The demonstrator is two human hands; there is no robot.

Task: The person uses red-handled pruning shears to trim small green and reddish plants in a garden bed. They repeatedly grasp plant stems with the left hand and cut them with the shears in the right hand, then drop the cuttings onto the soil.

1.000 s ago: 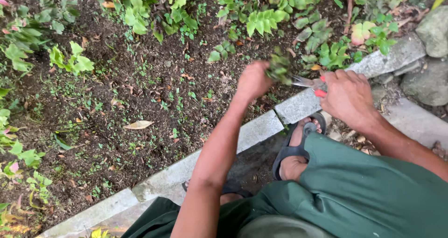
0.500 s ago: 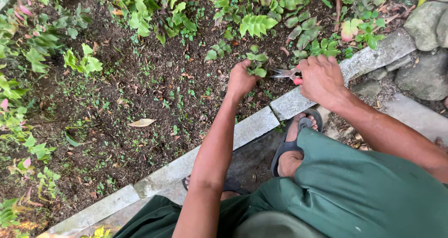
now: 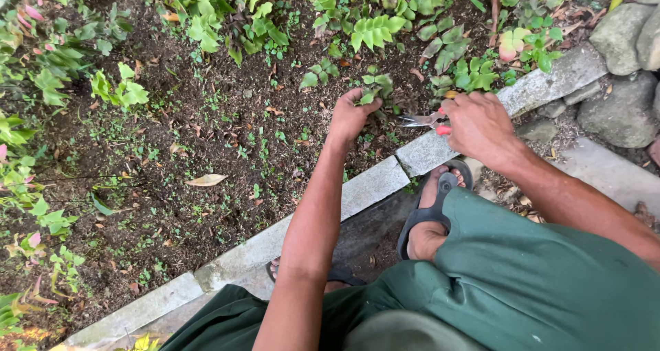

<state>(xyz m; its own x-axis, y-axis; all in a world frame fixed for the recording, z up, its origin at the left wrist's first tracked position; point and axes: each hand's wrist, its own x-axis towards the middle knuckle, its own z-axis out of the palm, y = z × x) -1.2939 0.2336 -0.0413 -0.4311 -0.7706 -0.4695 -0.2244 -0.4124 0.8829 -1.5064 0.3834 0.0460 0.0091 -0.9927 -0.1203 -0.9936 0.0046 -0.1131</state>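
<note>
Gripping small plant (image 3: 371, 90): left hand (image 3: 352, 115); right hand (image 3: 478, 123): red-handled shears (image 3: 425, 121)

No packages or signs (apparently).

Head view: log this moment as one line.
left hand grips small green plant | right hand holds red-handled shears, blades toward plant | person crouches at stone edging of soil bed
</note>
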